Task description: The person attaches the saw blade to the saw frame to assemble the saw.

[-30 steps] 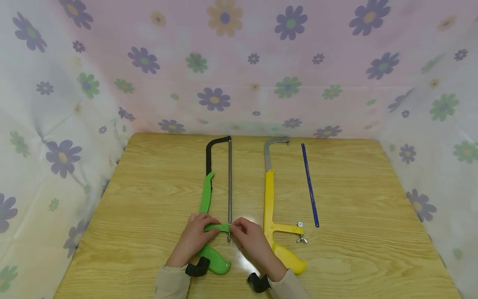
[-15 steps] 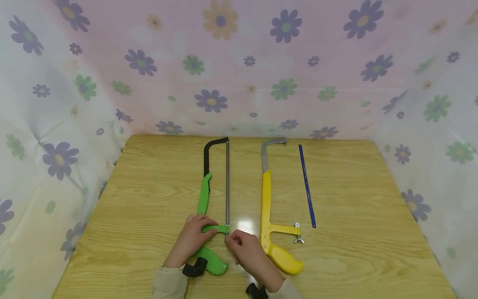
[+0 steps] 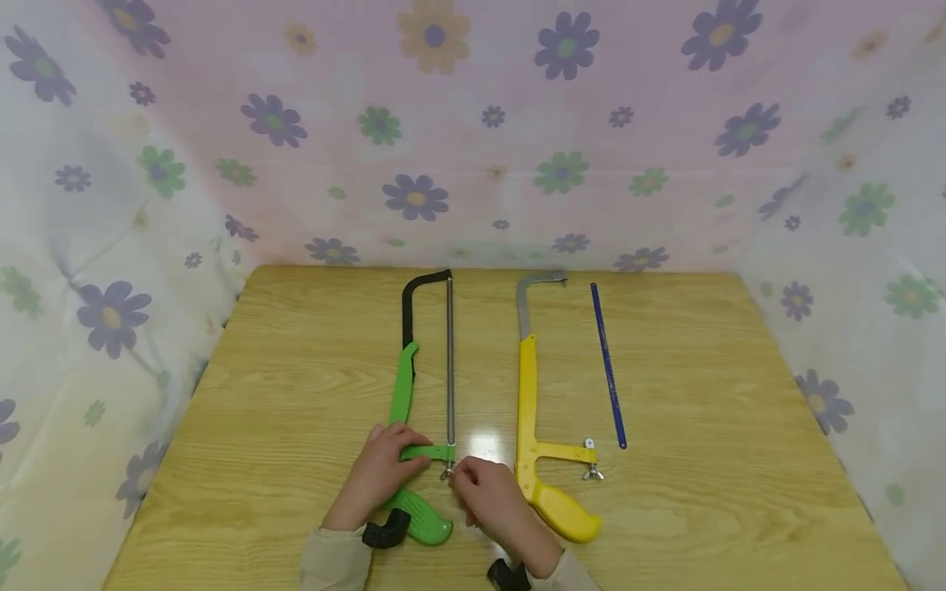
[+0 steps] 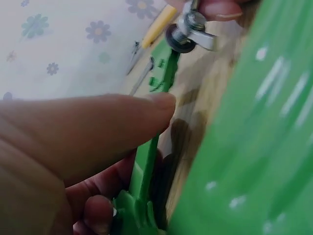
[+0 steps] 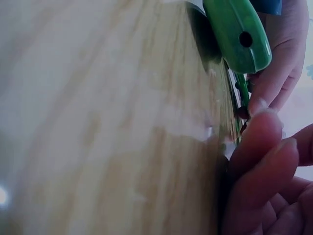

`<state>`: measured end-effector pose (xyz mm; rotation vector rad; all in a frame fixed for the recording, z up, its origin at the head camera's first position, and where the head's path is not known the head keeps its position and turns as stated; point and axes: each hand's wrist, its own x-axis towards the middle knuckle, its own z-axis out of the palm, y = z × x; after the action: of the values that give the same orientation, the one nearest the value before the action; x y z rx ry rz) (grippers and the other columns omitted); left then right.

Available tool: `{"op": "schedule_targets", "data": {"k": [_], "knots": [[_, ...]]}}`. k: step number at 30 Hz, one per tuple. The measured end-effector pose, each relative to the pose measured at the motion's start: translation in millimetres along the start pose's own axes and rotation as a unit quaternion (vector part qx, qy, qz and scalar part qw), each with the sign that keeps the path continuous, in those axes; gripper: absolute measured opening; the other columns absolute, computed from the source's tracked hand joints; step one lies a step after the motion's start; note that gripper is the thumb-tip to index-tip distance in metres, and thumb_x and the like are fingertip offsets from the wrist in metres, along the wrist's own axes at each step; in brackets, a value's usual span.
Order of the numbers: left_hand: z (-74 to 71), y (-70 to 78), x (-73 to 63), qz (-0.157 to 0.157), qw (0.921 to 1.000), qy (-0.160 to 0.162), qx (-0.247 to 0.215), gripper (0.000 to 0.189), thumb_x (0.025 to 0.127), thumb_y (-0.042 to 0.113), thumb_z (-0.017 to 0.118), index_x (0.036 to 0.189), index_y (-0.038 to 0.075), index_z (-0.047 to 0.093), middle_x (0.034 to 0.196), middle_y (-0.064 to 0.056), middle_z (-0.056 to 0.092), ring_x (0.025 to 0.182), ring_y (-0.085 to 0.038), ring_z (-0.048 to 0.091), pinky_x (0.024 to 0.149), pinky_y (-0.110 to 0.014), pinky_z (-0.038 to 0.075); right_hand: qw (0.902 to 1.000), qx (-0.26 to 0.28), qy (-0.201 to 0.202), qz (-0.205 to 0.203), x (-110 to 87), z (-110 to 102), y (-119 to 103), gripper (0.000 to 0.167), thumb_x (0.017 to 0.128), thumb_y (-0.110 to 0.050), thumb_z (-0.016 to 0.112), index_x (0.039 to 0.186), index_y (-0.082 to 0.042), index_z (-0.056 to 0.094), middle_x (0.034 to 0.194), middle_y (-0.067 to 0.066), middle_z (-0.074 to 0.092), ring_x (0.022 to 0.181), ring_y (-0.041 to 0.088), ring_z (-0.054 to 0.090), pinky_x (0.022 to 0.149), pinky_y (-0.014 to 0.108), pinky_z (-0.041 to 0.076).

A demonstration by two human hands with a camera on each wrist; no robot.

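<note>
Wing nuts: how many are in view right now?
2. One wing nut is on the green hacksaw, at the fingertips of the right hand; the other is on the yellow hacksaw, farther right. Any behind fingers would not show.

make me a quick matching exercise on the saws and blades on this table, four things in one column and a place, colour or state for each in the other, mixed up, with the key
Column 1
1. green saw
2. yellow saw
3. blue blade
4. grey blade

Column 2
A. lies loose, to the right of both saws in the head view
B. has a black front bow
C. spans the gap between the two ends of a saw frame
D. has no blade fitted

Right pairs: 1-B, 2-D, 3-A, 4-C
</note>
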<state>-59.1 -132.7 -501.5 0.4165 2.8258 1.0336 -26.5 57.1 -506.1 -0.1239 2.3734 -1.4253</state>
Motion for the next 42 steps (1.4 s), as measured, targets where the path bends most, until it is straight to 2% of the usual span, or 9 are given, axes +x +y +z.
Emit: {"op": "schedule_targets", "data": {"k": [5,10,16,21,26,31,36,42], "knots": [[1.0,3.0,2.7,-0.003,0.9997,0.003,0.025,0.016,0.076,0.029,0.070,0.091,0.024,0.068,0.088,0.013,0.053,0.073,-0.010,0.033,0.062,-0.023,0.034,0.9999,0.014,-0.003,0.002,2.9,-1,2,0.023,0.091,-0.026,0.048,0.075,-0.015,0.060,0.048,-0.004,0.048,0.032,0.011,0.047,0.032,0.029,0.038],[0.2,3.3,3.4,-0.004,0.9996,0.010,0.027,0.017,0.075,0.029,0.070,0.091,0.024,0.068,0.088,0.014,0.053,0.073,-0.010,0.033,0.061,-0.023,0.034,0.9990,0.041,-0.017,-0.007,6.4,-3,4,0.026,0.089,-0.034,0.052,0.077,-0.012,0.060,0.049,0.001,0.051,0.031,0.012,0.047,0.032,0.032,0.040],[-2.1,1.0,4.2,-0.004,0.9990,0.028,0.034,0.017,0.074,0.030,0.071,0.091,0.026,0.068,0.088,0.015,0.053,0.073,-0.008,0.034,0.059,-0.022,0.034,0.9951,0.085,-0.045,-0.023,13.0,-7,5,0.028,0.088,-0.035,0.055,0.079,-0.009,0.061,0.052,0.006,0.054,0.032,0.014,0.049,0.032,0.034,0.041],[-2.4,-0.1,7.3,0.005,0.9994,0.023,0.027,0.017,0.075,0.033,0.069,0.091,0.026,0.068,0.091,0.015,0.054,0.075,-0.009,0.035,0.062,-0.023,0.036,0.9937,0.085,-0.071,-0.020,17.4,-12,7,0.029,0.087,-0.037,0.055,0.079,-0.010,0.059,0.051,0.004,0.053,0.031,0.014,0.048,0.032,0.035,0.041],[-4.6,-0.9,7.0,0.007,0.9994,0.018,0.029,0.017,0.075,0.034,0.069,0.090,0.027,0.068,0.091,0.016,0.054,0.077,-0.008,0.036,0.062,-0.023,0.036,0.9911,0.090,-0.093,-0.032,17.7,-13,8,0.026,0.089,-0.032,0.053,0.080,-0.008,0.059,0.052,0.005,0.053,0.032,0.014,0.049,0.032,0.036,0.041],[-5.7,0.8,4.9,-0.001,0.9996,0.007,0.028,0.018,0.076,0.036,0.068,0.091,0.027,0.068,0.090,0.016,0.054,0.076,-0.008,0.036,0.060,-0.022,0.035,0.9923,0.088,-0.079,-0.037,13.6,-13,6,0.021,0.089,-0.029,0.053,0.084,-0.010,0.060,0.051,0.004,0.052,0.031,0.015,0.049,0.031,0.037,0.041],[-5.5,2.8,3.6,-0.002,0.9995,0.009,0.029,0.018,0.075,0.036,0.068,0.091,0.027,0.068,0.090,0.017,0.054,0.076,-0.008,0.037,0.060,-0.022,0.035,0.9928,0.096,-0.060,-0.039,9.3,-13,4,0.019,0.088,-0.030,0.055,0.088,-0.011,0.056,0.052,0.005,0.052,0.031,0.017,0.049,0.031,0.038,0.040],[-6.3,0.2,-1.4,-0.003,0.9993,0.002,0.036,0.016,0.074,0.037,0.069,0.088,0.028,0.067,0.090,0.018,0.054,0.080,-0.008,0.041,0.063,-0.024,0.037,0.9921,0.104,-0.059,-0.038,0.8,-10,-4,0.017,0.087,-0.025,0.057,0.088,-0.008,0.052,0.052,0.006,0.052,0.030,0.012,0.047,0.030,0.036,0.039]]}}
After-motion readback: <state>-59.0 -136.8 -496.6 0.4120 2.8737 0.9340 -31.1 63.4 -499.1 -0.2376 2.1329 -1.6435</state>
